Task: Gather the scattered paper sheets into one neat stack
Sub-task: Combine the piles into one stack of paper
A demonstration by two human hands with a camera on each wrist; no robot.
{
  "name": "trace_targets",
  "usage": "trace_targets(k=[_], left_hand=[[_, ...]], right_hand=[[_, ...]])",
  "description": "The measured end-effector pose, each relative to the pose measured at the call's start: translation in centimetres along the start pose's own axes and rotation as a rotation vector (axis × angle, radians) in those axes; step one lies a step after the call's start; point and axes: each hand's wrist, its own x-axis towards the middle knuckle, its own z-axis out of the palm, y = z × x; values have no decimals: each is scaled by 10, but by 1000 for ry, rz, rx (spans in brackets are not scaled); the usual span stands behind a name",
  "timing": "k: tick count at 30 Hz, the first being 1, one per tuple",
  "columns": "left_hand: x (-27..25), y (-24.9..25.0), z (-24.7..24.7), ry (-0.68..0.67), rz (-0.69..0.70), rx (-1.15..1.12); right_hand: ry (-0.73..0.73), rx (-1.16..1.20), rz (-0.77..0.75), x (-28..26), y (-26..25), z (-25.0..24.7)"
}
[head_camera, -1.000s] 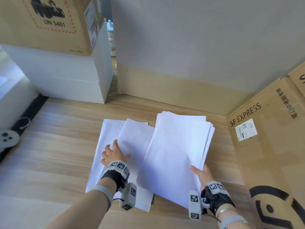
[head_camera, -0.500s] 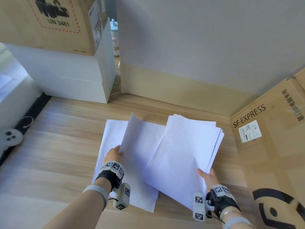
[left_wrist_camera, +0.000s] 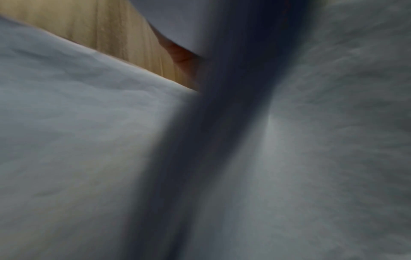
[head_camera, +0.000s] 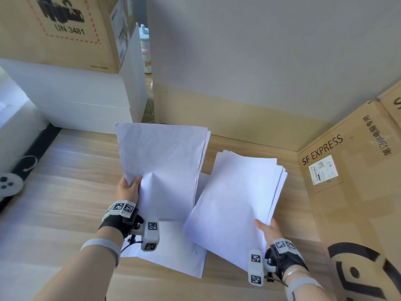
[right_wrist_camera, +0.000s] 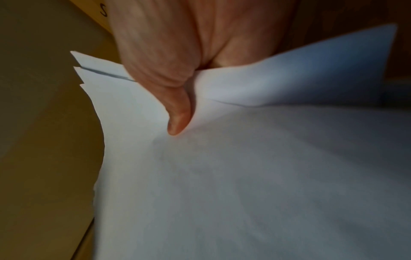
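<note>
My left hand (head_camera: 130,187) pinches the lower left edge of a few white sheets (head_camera: 162,166), lifted off the wooden table and tilted up. My right hand (head_camera: 268,229) grips the near right corner of a thicker bundle of white sheets (head_camera: 236,203), thumb on top; the right wrist view shows the thumb (right_wrist_camera: 177,121) pressing on fanned paper edges (right_wrist_camera: 93,73). One more white sheet (head_camera: 173,253) lies flat on the table below and between both hands. The left wrist view is blurred, filled with paper (left_wrist_camera: 77,140).
The wooden table (head_camera: 65,192) is hemmed in by an SF EXPRESS cardboard box (head_camera: 351,192) on the right, a white box (head_camera: 71,101) with a brown carton (head_camera: 60,29) on it at the back left, and a wall behind. A white device (head_camera: 9,184) lies at the left edge.
My left hand has taken hold of the sheets it was pressing on and lifted them off the table, tilting them up. The right-hand bundle has shifted slightly right.
</note>
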Motion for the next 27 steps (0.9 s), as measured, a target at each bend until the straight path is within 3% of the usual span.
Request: trace_targets(k=[4, 7, 11, 21, 27], left_hand=[[5, 9, -2, 35, 16, -47], [2, 19, -3, -15, -14, -88], [-11, 22, 9, -139, -74, -109], [-46, 14, 51, -539, -33, 107], [-55, 13, 60, -618, -59, 144]], right_hand=[[31, -43, -7, 2, -1, -3], [42, -33, -4, 0, -3, -7], [34, -29, -8, -6, -6, 1], [-120, 12, -85, -21, -24, 44], [-157, 14, -92, -29, -28, 53]])
